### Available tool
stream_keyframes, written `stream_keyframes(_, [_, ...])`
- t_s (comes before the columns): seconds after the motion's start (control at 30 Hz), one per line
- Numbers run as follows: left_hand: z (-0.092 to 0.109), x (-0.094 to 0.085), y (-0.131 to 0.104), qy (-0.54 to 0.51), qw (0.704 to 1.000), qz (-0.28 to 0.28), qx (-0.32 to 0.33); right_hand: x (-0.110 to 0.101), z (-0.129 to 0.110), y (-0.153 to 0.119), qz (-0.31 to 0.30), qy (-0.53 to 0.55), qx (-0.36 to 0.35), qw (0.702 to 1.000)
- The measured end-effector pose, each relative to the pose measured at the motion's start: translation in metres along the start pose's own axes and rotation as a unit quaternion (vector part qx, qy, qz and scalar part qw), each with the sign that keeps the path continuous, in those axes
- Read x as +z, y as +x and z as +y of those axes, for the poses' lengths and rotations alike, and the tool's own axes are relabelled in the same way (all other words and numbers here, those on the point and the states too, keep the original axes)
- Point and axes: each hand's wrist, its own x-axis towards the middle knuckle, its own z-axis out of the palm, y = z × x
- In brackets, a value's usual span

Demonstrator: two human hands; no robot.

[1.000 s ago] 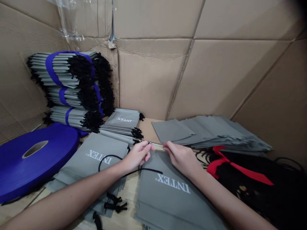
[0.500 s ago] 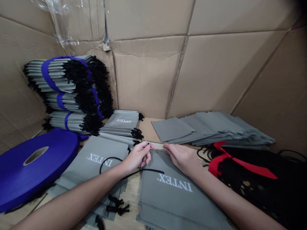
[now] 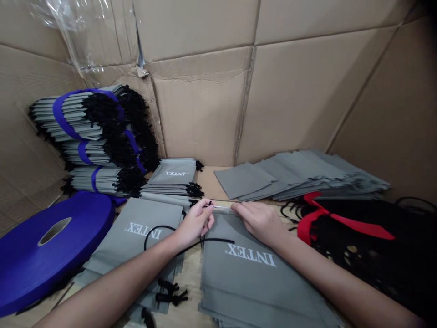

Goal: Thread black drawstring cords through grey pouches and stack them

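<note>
My left hand (image 3: 198, 221) is closed in a pinch on a black cord (image 3: 218, 240), at the left end of a thin silvery rod (image 3: 221, 207). One length of the cord trails below that hand, over the top of a grey INTEX bag (image 3: 251, 273). My right hand (image 3: 257, 221) is closed at the rod's other end, by the bag's top edge; its fingertips are partly hidden. The bag lies on a stack of similar ones, print upside down to me. Left of it, another INTEX bag (image 3: 150, 214) lies under my left forearm.
At left are a blue ribbon roll (image 3: 82, 228) and bundled bags with black cords (image 3: 75, 114). A small INTEX pile (image 3: 177, 168) sits behind. Plain grey bags (image 3: 293, 173) fan out at back right, near black cords tied with red ribbon (image 3: 358, 228). Cardboard walls (image 3: 205, 105) enclose the surface.
My hands are slightly closer together, and less of the rod shows between them. A black bit of cord now shows at my left fingertips. The camera view has shifted a little.
</note>
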Motion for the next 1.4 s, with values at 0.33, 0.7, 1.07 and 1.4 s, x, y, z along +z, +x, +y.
stream_keyframes(0.33, [0.012, 0.001, -0.006, -0.021, 0.999, 0.023, 0.023, -0.010, -0.004, 0.001, 0.033, -0.030, -0.070, 0.997])
stream_keyframes(0.7, [0.025, 0.013, -0.016, -0.063, 0.998, 0.017, 0.008, -0.066, -0.039, 0.001, 0.034, 0.098, 0.013, 0.995])
stream_keyframes(1.07, [0.053, 0.083, -0.061, -0.205, 0.971, -0.066, -0.103, -0.117, -0.101, -0.013, 0.028, 0.142, 0.091, 0.985])
stream_keyframes(1.4, [0.025, 0.090, -0.070, -0.201, 0.965, 0.056, -0.160, -0.095, -0.100, -0.021, 0.044, 0.050, 0.051, 0.997])
